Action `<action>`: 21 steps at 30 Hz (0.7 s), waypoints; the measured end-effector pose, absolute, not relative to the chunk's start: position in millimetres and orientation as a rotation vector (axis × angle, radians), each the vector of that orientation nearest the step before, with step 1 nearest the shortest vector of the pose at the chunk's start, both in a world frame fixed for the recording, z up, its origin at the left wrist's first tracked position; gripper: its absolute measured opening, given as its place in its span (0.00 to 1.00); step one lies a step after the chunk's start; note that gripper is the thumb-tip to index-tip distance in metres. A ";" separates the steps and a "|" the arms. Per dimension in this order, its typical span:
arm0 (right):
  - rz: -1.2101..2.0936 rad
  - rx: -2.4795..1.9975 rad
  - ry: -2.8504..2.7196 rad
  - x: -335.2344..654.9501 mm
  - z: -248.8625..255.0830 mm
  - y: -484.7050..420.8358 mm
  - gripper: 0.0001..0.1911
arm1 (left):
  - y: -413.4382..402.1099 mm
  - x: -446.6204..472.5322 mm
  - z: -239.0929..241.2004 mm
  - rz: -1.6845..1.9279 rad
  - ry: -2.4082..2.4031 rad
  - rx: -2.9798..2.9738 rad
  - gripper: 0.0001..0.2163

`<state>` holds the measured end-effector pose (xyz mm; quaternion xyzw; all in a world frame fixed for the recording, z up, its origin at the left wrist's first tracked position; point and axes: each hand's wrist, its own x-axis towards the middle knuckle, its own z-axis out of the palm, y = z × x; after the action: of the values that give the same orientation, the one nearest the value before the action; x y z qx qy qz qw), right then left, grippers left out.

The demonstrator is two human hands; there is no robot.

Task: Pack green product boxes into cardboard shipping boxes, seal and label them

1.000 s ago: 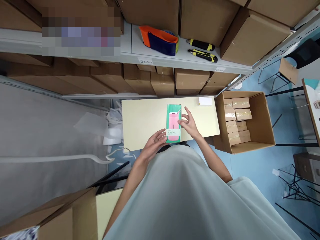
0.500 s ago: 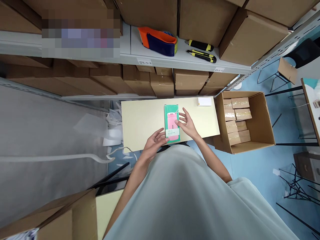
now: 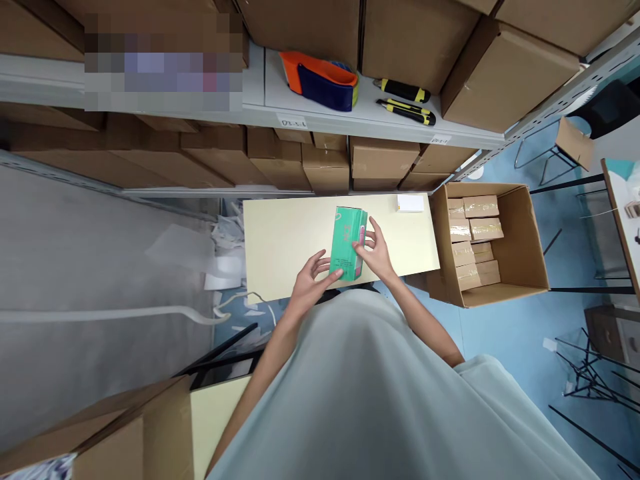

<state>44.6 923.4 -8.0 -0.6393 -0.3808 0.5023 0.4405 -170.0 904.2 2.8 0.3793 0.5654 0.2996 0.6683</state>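
Observation:
Between my hands is a small green box [image 3: 345, 243], tilted so that a plain green side faces up and part of its pink-printed face shows at the right. My left hand [image 3: 313, 279] grips its lower left corner, the thumb on the near edge and the fingers along the left side. At the right edge, my right hand [image 3: 376, 252] holds it with the thumb in front and the fingers partly behind. The box is over a pale yellow table [image 3: 285, 243]. A small white box [image 3: 410, 203] lies at the table's far right corner.
Right of the table stands an open carton [image 3: 520, 247] with several small brown boxes [image 3: 483, 205]. A shelf [image 3: 370, 123] ahead bears cartons, two utility knives [image 3: 405, 100] and an orange and navy strap-like item [image 3: 323, 83]. Another open carton [image 3: 165, 433] is at lower left.
The green box has turned in my hands: its pink-printed face was up, and now a green side is up. Both hands have stayed in nearly the same place.

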 end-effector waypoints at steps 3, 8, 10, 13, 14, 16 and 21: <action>1.370 -1.460 -0.909 53.0 -13.4 921.6 0.60 | 909.9 -183.1 2.2 0.593 1.154 0.735 0.44; 1.462 -1.404 -0.901 55.3 -15.2 917.7 0.59 | 911.8 -187.1 7.1 0.481 1.024 0.743 0.43; 1.477 -1.396 -0.892 53.5 -15.6 916.8 0.59 | 911.4 -185.0 9.1 0.472 1.011 0.754 0.43; 1.506 -1.387 -0.893 51.6 -17.0 916.8 0.57 | 911.0 -182.9 9.2 0.461 1.028 0.730 0.41; 1.517 -1.388 -0.902 51.4 -17.7 917.5 0.56 | 910.8 -182.6 8.3 0.461 1.036 0.720 0.41; 1.522 -1.402 -0.922 51.3 -19.2 920.0 0.53 | 910.1 -182.5 5.5 0.477 1.060 0.711 0.41; 1.354 -1.521 -0.958 47.3 -15.9 926.6 0.50 | 906.5 -181.5 -4.9 0.574 1.208 0.697 0.45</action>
<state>47.3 926.6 -15.9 -0.6100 -0.3841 0.5428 0.4311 -181.5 906.5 -4.9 0.3163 0.5484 0.2606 0.7290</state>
